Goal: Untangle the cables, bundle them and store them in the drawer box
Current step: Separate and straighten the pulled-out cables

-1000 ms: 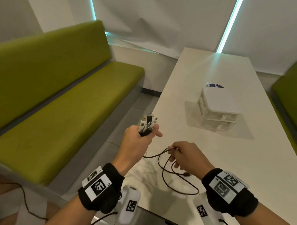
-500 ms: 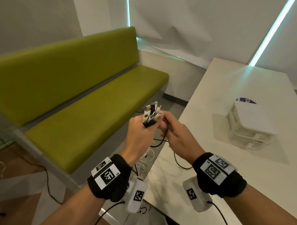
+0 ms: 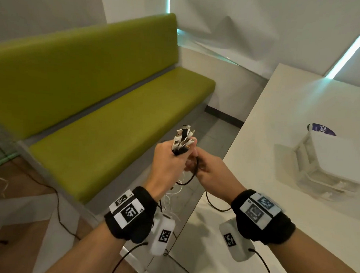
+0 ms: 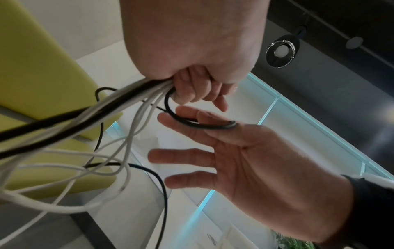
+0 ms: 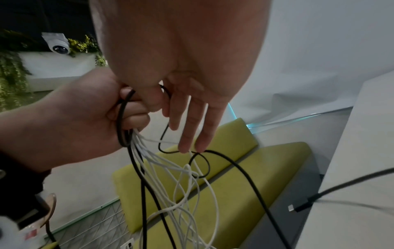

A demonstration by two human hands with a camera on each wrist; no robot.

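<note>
My left hand (image 3: pixel 172 160) grips a bunch of white and black cables (image 4: pixel 119 101) in its fist, out past the table's left edge. Their connector ends (image 3: pixel 182 139) stick up above the fist. The loose lengths (image 5: pixel 183 185) hang tangled below. My right hand (image 3: pixel 206 172) is right against the left one and pinches a black cable loop (image 4: pixel 192 123) between thumb and forefinger, with its other fingers (image 4: pixel 181 156) stretched out. That black cable's plug end (image 5: pixel 300 204) lies on the table. The white drawer box (image 3: pixel 333 160) stands on the white table (image 3: pixel 277 139) at right, drawers shut.
A green bench (image 3: pixel 114 123) runs along the wall left of the table, with a floor gap between them. A blue-labelled item (image 3: pixel 321 129) lies behind the drawer box. Thin wires (image 3: pixel 56 201) trail over the floor at left.
My right hand lifted the black cable off the table and came up against my left hand. The view swung left, so the drawer box now sits at the right edge.
</note>
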